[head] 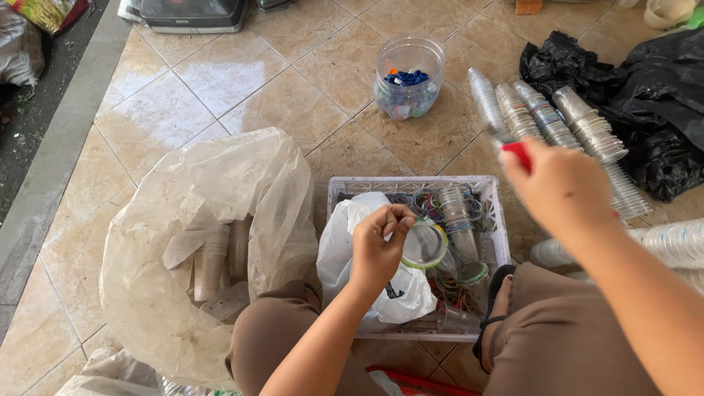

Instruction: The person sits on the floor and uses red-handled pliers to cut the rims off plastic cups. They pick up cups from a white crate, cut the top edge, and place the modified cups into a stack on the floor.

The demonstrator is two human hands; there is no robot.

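Observation:
My left hand point(380, 245) pinches the rim of a clear plastic cup with a green-edged lid point(424, 246), held over a white slatted crate point(411, 183). Raised at the right, my right hand point(561, 191) is closed on a small tool with a red handle point(518, 152), its metal tip pointing up-left. The crate holds several clear cups, coloured rings and a white plastic bag point(345, 249). My knees in brown trousers frame the crate from below.
A large clear bag point(220, 191) with stacked cups lies at the left. Rows of nested clear cups point(550, 121) lie on the tile floor at the right, by black bags point(653, 95). A clear jar point(408, 77) with blue caps stands behind.

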